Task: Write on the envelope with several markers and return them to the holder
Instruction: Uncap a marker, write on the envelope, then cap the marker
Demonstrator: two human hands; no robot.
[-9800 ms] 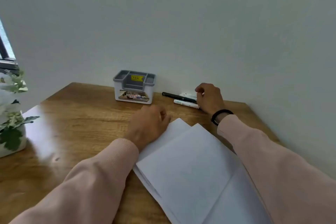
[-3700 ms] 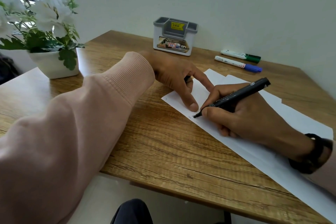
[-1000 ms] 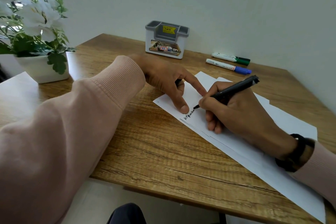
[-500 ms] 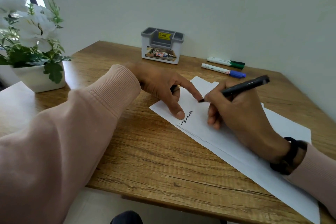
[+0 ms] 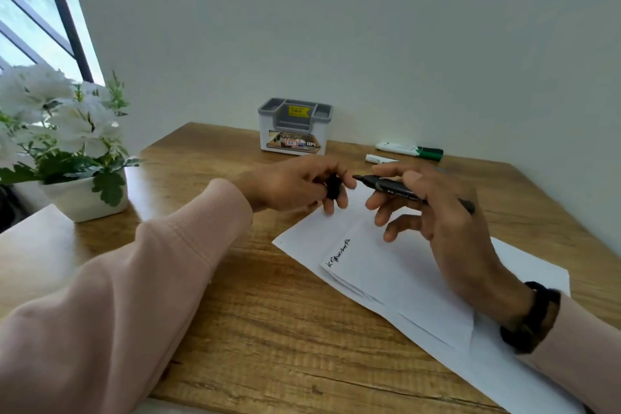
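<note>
Counting: three markers, one cap off, one holder, one flower pot, a stack of white sheets. Black marker (image 5: 400, 191) is in the right hand (image 5: 447, 215), pinched between thumb on top and fingers beneath, its bare tip pointing left, lifted above the paper. Black cap (image 5: 333, 186) sits in the left hand (image 5: 295, 186), fingers curled shut round it, just beside the marker tip, a small gap between them. Green-capped marker (image 5: 411, 150) lies flat on the desk (image 5: 268, 319) near the back wall, right of the holder. Second white marker (image 5: 378, 159) lies just in front of it; its far end is hidden behind the right hand. Grey-and-white marker holder (image 5: 295, 127) stands upright at the back edge against the wall, compartments look empty, yellow sticker inside. Envelope (image 5: 379, 265) lies under both hands on top of larger white sheets, slanted, with one short line of black handwriting (image 5: 338, 254) near its left corner. Paper runs toward the front right edge of the desk. White flower pot (image 5: 85, 198) with white blooms sits at the left edge, well apart from the hands. Open wood between pot and paper, and between the hands and the holder. Black wristband (image 5: 531, 316) on the right wrist, pink sleeves on both arms.
</note>
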